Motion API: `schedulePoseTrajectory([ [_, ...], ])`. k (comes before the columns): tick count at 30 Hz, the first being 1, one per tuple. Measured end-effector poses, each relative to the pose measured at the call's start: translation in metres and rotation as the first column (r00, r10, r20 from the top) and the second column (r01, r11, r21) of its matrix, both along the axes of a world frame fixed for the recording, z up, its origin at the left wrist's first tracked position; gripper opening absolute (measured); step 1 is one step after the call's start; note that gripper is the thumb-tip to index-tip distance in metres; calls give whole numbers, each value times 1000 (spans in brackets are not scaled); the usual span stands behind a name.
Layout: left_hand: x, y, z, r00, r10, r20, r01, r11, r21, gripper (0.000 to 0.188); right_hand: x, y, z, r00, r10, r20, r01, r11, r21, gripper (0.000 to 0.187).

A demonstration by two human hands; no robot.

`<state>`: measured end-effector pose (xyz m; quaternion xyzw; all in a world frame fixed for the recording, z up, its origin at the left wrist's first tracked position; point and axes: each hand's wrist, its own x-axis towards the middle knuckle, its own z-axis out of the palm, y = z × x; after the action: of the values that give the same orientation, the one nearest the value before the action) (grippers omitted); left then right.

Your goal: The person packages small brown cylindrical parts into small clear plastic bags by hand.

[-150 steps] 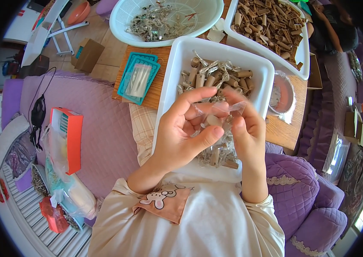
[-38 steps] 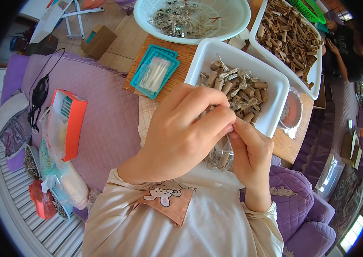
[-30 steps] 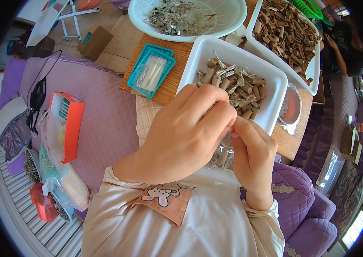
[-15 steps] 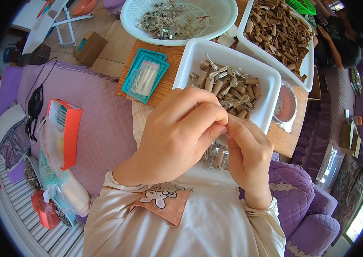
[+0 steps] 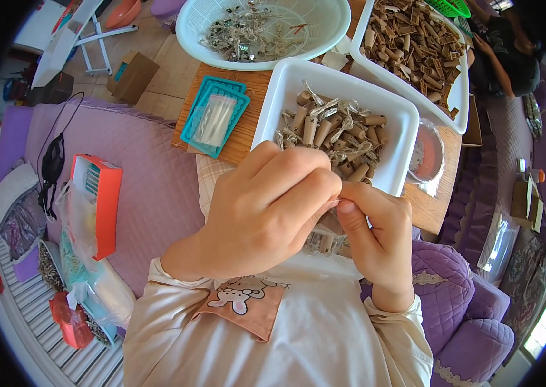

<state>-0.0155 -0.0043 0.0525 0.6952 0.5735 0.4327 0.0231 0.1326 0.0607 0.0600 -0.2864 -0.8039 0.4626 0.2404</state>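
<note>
My left hand (image 5: 273,209) and my right hand (image 5: 377,235) meet in front of my chest, fingertips almost touching. Both hands pinch, thumb against forefinger; what lies between them is too small and hidden to name. Just beyond my knuckles stands a white plastic tub (image 5: 278,93). It holds brown tubes (image 5: 335,131), several with crinkled clear wrapping on them. Below the fingers, near my lap, some clear-wrapped brown pieces (image 5: 326,244) show, partly covered by my hands.
A pale green colander (image 5: 189,35) with small shiny parts and a white tray (image 5: 411,98) heaped with brown pieces sit farther back. Teal trays (image 5: 241,109) bear a clear packet (image 5: 214,122). Right of the tub is a round clear container (image 5: 426,155). Another person's arm (image 5: 500,64) shows far right.
My fingertips have shifted slightly down and my right thumb shows more plainly. Both hands keep pinching close together. The surroundings have shifted a little in view.
</note>
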Motion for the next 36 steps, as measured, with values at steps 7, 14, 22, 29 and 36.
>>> schedulePoseTrajectory([
  [7, -2, -5, 4, 992, 117, 53, -118, 993, 20, 18, 10, 6, -4, 987, -122, -104, 66, 900, -431, 18],
  [14, 6, 1, 11, 993, 42, 107, -44, 999, 11, 17, 3, -1, -1, 983, -116, -142, 82, 970, -230, 14],
  [22, 11, 5, 12, 970, 64, 233, -52, 997, -57, 17, 2, -4, -4, 984, -67, -163, 105, 964, 242, 27],
  [29, 13, 5, 16, 981, 40, 192, -27, 997, -71, 14, 3, -5, -3, 990, -84, -115, 119, 931, 345, 31],
  [36, 14, 7, 13, 987, -7, 162, 18, 998, -66, 16, 4, -4, 1, 993, -57, -102, 76, 978, 193, 22],
])
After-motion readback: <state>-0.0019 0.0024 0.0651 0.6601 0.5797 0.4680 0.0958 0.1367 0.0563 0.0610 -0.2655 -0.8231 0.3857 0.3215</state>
